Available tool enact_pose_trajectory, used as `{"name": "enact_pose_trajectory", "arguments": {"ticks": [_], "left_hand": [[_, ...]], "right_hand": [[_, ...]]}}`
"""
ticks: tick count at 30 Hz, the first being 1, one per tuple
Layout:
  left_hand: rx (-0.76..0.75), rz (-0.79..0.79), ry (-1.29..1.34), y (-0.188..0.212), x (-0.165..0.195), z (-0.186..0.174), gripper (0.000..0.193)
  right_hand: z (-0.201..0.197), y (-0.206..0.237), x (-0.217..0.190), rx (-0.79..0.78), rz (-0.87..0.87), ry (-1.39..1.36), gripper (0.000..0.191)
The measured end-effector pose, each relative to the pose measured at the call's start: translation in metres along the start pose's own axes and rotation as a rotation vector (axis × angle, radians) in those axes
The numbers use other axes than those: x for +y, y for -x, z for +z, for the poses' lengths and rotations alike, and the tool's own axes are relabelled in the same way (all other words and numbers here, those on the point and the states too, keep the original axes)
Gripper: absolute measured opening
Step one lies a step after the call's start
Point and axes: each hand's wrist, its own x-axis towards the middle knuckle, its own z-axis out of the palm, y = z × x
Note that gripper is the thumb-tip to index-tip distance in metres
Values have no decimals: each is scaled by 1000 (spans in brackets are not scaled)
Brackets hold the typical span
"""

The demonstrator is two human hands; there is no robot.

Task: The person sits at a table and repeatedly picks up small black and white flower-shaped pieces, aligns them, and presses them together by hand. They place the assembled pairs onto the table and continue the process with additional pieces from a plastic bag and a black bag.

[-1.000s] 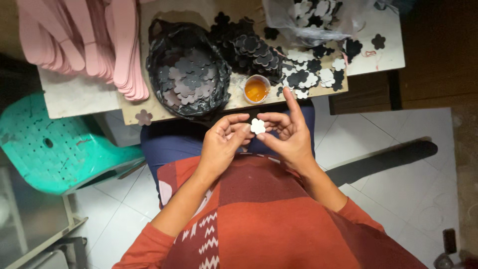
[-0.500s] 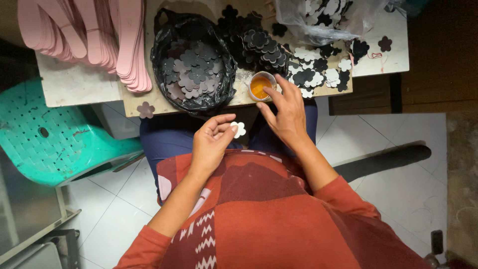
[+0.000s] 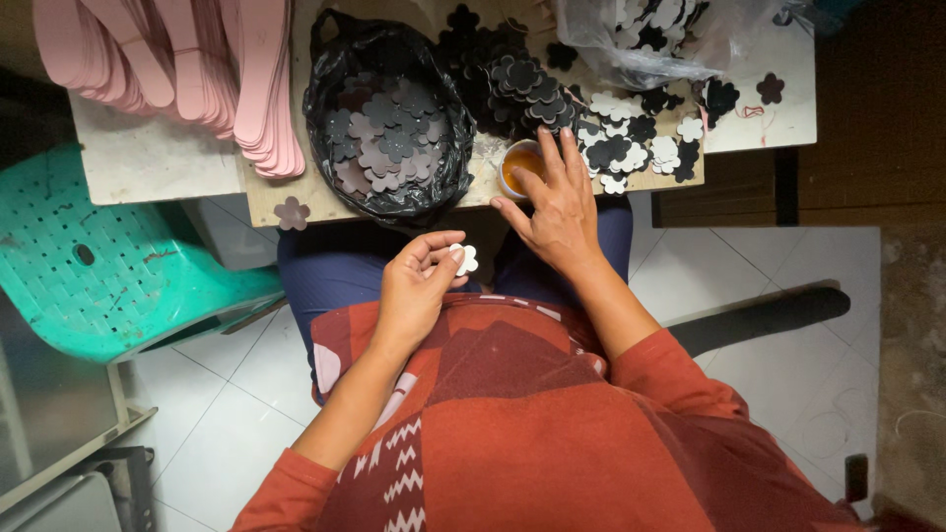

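Note:
My left hand [image 3: 416,284] pinches a small white flower-shaped cutout [image 3: 464,259] over my lap. My right hand [image 3: 552,205] reaches forward with fingers spread, its fingertips at the rim of a small round cup of orange liquid [image 3: 514,164] on the board's edge. Just right of that cup lies a scatter of white and black flower cutouts [image 3: 627,153]. Behind the cup sits a stack of dark flower cutouts [image 3: 522,84].
A black bag-lined basket [image 3: 337,69] full of grey flower cutouts stands left of the cup. Pink sole-shaped pieces [image 3: 187,64] are stacked at the far left. A clear plastic bag [image 3: 655,30] of cutouts lies at the back right. A teal plastic stool [image 3: 108,261] stands on the left.
My hands have separated. The right hand left the white flower and moved forward to the cup of orange liquid, while the left hand kept the flower and lowered slightly.

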Motion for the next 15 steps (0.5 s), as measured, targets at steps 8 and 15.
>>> {"name": "enact_pose_trajectory", "arguments": {"ticks": [8,15], "left_hand": [[12,-5,41,-2,1,0,33],[3,-16,64,-3,3,2,34]], "right_hand": [[-6,11,1,62,26,-40,37],[-18,20,-5,61,37,-61,37]]}}
